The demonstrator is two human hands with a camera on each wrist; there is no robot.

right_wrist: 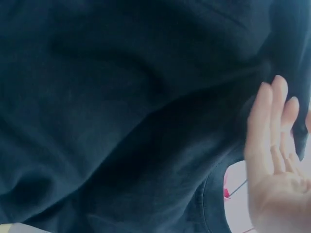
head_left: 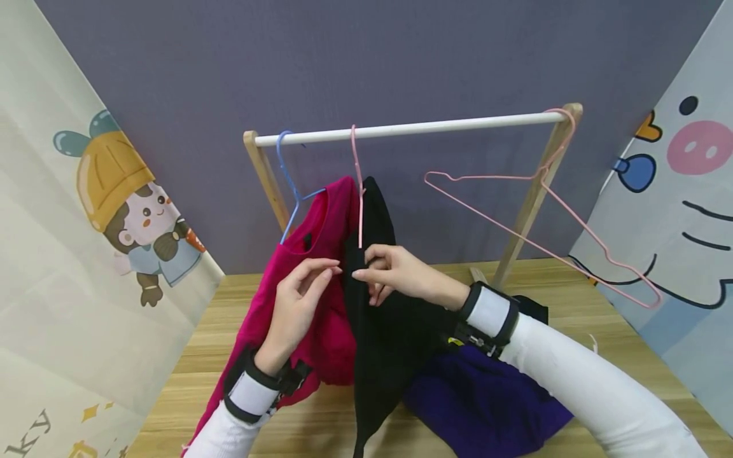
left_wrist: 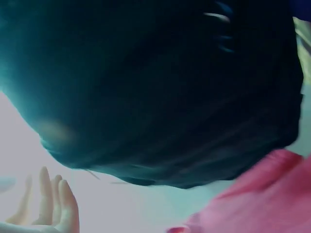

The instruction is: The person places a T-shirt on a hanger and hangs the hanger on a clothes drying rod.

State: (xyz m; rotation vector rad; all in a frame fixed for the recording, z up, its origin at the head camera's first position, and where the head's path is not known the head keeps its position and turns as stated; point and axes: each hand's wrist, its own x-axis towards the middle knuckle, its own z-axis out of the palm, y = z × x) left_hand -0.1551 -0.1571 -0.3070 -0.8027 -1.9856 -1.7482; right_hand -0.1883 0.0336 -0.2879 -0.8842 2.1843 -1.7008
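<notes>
Both hands look released: the left hand (head_left: 294,305), fingers loosely bent, holds nothing, and the right hand (head_left: 409,273) shows no cloth between thumb and fingers. The black shirt (head_left: 395,343) hangs right at their fingertips, its pink hanger (head_left: 361,219) just above. A badly seated shoulder could let it slip; a careless tug might drag the magenta top (head_left: 335,331) behind the left hand
</notes>
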